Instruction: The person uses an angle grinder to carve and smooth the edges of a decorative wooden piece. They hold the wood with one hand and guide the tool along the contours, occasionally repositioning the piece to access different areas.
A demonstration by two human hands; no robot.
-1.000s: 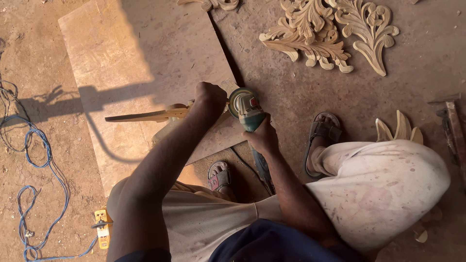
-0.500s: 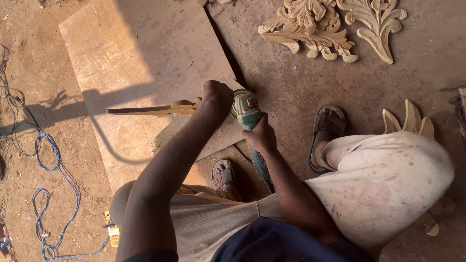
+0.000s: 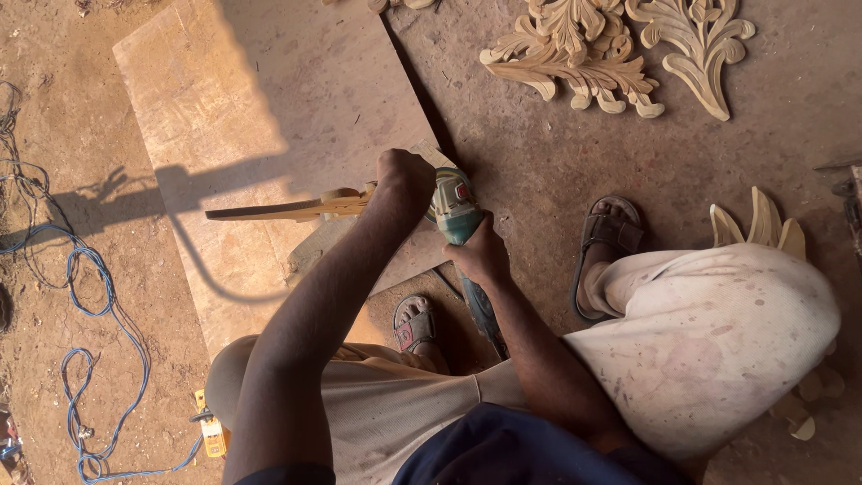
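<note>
My left hand [image 3: 404, 175] grips one end of a long, thin carved wooden piece [image 3: 278, 210] that sticks out to the left over a flat board [image 3: 269, 99]. My right hand [image 3: 482, 256] is wrapped around the body of a green angle grinder [image 3: 452, 208], whose head sits right against my left hand and the wood's held end. The grinder's disc is hidden behind my hands. Both forearms reach forward from my lap, with my knees bent to either side.
Carved leafy wooden ornaments [image 3: 584, 54] lie on the dusty floor at the upper right, another carved piece [image 3: 759, 224] beside my right knee. My sandalled feet [image 3: 611, 238] rest on the floor. A blue cable [image 3: 90, 296] coils at the left, ending near a yellow plug [image 3: 211, 433].
The view has shifted slightly, so the ornaments sit higher in the frame. My hands keep the same grip on the wood and grinder.
</note>
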